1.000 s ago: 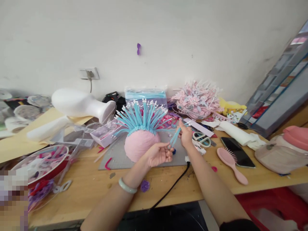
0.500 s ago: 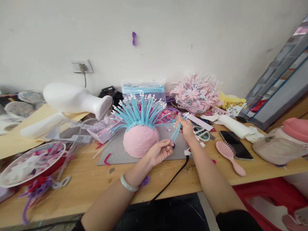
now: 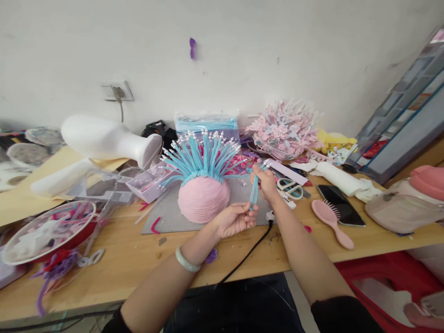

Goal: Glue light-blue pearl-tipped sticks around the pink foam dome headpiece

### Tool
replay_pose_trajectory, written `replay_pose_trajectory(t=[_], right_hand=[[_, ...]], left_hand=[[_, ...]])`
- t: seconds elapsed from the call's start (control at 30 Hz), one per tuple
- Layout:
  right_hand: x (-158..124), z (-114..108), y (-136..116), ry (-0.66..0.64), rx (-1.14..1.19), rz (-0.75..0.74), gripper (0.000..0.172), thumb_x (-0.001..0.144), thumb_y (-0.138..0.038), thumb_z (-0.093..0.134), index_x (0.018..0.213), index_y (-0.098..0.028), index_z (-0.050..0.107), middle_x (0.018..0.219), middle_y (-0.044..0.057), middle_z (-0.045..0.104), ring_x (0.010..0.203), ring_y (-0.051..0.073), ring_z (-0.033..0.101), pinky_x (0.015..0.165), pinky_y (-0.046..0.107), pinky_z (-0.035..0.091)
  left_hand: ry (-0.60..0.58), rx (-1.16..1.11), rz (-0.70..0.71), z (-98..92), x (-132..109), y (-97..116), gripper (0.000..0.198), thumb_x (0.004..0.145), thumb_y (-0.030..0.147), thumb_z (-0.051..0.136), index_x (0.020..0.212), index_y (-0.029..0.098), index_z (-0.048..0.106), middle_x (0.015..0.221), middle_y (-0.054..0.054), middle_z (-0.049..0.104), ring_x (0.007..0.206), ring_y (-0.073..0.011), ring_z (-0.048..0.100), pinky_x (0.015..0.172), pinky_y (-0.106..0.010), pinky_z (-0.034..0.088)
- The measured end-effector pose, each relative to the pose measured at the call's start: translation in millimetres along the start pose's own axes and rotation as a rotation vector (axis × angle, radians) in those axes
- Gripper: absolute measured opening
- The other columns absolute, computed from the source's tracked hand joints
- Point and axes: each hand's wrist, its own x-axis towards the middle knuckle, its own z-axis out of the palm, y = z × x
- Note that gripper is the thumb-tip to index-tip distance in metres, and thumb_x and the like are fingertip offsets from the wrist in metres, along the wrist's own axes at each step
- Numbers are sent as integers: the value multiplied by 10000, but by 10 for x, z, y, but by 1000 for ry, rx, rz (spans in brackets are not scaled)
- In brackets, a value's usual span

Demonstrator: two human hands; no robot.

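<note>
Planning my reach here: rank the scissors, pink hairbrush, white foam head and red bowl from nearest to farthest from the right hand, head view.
1. Scissors, just right of the right hand holding blue pipe cleaners.
2. Pink hairbrush, farther right, near the front edge.
3. White foam head, lying left, by the wall.
4. Red bowl, far left.

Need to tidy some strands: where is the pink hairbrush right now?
In the head view, the pink hairbrush lies flat on the wooden table, to the right of the right hand, beside the black phone.
</note>
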Motion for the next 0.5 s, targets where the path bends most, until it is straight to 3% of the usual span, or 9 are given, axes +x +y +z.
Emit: replay_pose_trajectory(t=[0.5], right_hand=[[-10,-28,-66,-18,-80,-4,547,632,-616,606,400,-210,322,360,-70,223,353,51,197,355,237,148]], left_hand=[[6,42,1,-144,39,-5,86,800,107,558,771,56,621,556,17,448,480,-39,426,557,-183,418]])
